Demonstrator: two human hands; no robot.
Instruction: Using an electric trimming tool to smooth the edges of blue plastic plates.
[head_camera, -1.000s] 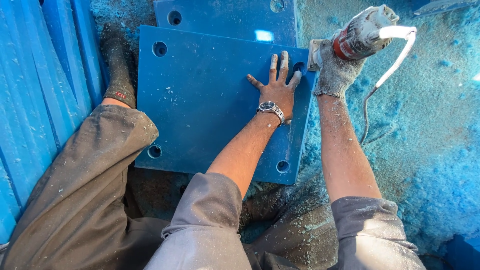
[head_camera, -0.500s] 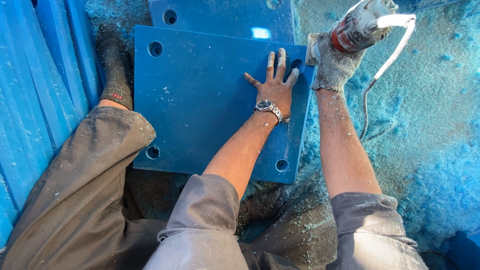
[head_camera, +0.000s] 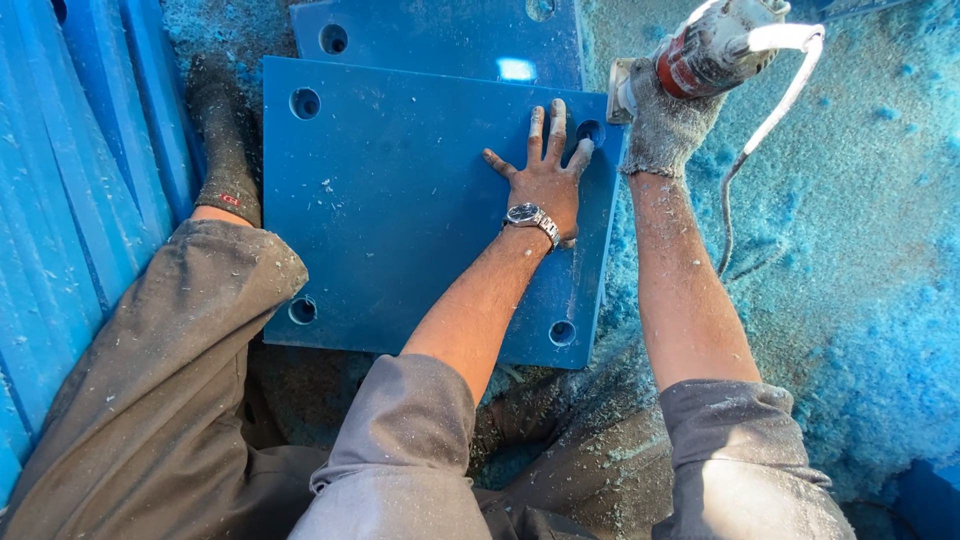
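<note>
Right hand (head_camera: 668, 125) with power tool (head_camera: 712, 48) slightly higher than before.

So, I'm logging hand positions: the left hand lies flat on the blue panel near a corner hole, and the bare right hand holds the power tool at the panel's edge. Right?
Not quite. In the head view the right hand is gloved, not bare, as it holds the power tool. The left hand does lie flat on the blue panel near a corner hole.

No packages, signs or screens are in view; the only label is a small red tag (head_camera: 231, 199) on the dark sock (head_camera: 224, 140), far left.
</note>
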